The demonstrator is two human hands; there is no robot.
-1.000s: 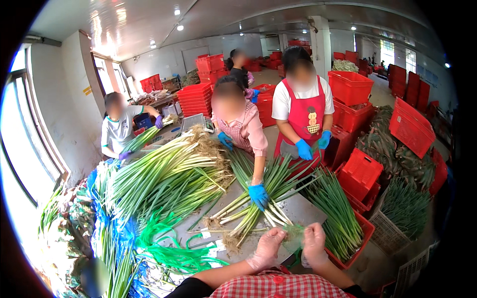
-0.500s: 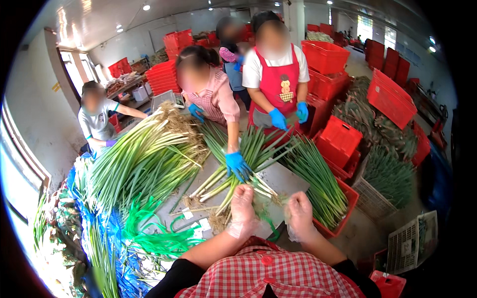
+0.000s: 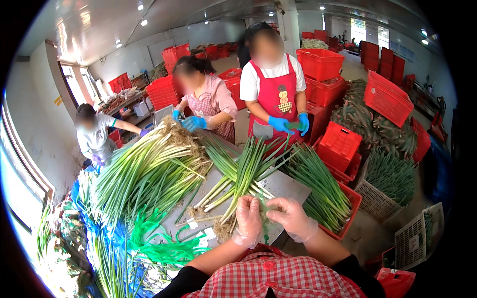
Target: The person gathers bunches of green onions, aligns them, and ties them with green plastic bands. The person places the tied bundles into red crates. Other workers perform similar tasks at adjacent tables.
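Just off the table's near edge, my left hand (image 3: pixel 248 221) and my right hand (image 3: pixel 293 217) are close together, both in thin clear gloves. Each is closed in a pinch on a thin green plastic strip (image 3: pixel 265 224), which hangs between them; its ends are hard to make out. Right beyond my hands lie small crossed bunches of green onions (image 3: pixel 238 184), white root ends toward me. A heap of loose green plastic strips (image 3: pixel 166 243) spreads to the left of my left forearm, beside small white tags (image 3: pixel 193 224).
A large pile of green onions (image 3: pixel 144 169) covers the table's (image 3: pixel 293 189) left side. At the right, a red crate (image 3: pixel 354 198) holds more. Across the table stand co-workers, two in blue gloves (image 3: pixel 195 123). Stacked red crates (image 3: pixel 323 64) and a white crate (image 3: pixel 375 201) are farther right.
My hands have come together, the right one moving left toward the strip. The co-worker in pink has drawn a hand back from the bunches to the big pile. The red-aproned co-worker's hands now hold something green.
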